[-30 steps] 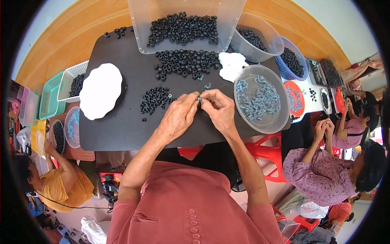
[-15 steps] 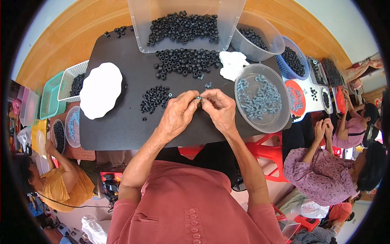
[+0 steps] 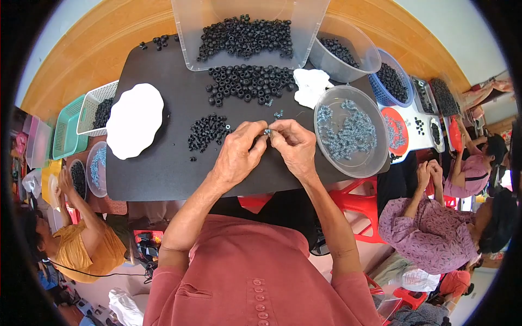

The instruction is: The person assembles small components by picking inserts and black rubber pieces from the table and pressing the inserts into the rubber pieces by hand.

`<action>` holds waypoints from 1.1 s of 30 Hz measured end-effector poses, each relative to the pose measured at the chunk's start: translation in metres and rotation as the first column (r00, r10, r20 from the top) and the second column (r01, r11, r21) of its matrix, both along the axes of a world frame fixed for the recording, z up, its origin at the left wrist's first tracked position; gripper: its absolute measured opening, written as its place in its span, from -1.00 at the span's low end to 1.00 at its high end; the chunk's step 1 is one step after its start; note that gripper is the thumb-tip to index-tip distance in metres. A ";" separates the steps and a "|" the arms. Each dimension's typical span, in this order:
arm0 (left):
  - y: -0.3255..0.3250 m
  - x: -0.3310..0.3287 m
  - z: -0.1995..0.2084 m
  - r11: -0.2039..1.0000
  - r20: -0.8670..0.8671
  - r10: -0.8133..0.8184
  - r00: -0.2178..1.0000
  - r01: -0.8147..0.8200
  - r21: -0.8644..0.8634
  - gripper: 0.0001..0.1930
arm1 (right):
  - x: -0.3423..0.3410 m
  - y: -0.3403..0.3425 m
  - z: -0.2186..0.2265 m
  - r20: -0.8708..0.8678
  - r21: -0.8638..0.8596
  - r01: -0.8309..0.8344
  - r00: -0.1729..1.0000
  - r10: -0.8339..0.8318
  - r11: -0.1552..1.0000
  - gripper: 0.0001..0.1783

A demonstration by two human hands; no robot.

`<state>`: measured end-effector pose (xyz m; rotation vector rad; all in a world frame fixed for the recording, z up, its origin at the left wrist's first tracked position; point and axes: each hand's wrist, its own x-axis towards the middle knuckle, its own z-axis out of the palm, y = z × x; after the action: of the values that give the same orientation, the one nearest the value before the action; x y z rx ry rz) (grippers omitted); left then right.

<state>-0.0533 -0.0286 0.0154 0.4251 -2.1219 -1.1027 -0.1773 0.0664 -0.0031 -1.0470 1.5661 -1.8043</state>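
Note:
My left hand [image 3: 239, 148] and my right hand [image 3: 293, 145] meet over the middle of the dark table, fingertips pinched together. Between them is a small blue-grey spring [image 3: 267, 131], mostly covered by the fingers; whether it sits in a black part cannot be seen. Left of my hands lies a pile of small black parts [image 3: 205, 133]. Beyond them spreads a heap of larger round black parts with holes [image 3: 247, 82]. A couple of loose blue-grey springs [image 3: 278, 114] lie just past my fingertips. To the right, a round clear tub [image 3: 353, 168] holds many more springs.
A large clear bin [image 3: 187, 51] of black parts stands at the far edge. Nearby are a crumpled white cloth [image 3: 311, 89], another clear tub [image 3: 370, 57] and a blue basket [image 3: 380, 100]. A white scalloped plate [image 3: 135, 122] lies left. People work at both sides.
My fingertips have shifted slightly around the small piece, and more of its blue-grey colour shows. My hands otherwise stay in place. The person at left has raised a hand a little.

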 end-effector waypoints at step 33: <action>-0.007 0.003 -0.002 0.900 -0.007 -0.041 0.999 0.040 0.434 -0.88 | 0.004 0.000 -0.002 -0.106 -0.046 0.024 0.994 -0.028 0.999 -0.86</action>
<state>-0.0503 -0.0360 0.0137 0.5883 -1.8826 -1.6076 -0.1734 0.0668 -0.0052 -1.1666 1.6149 -1.8360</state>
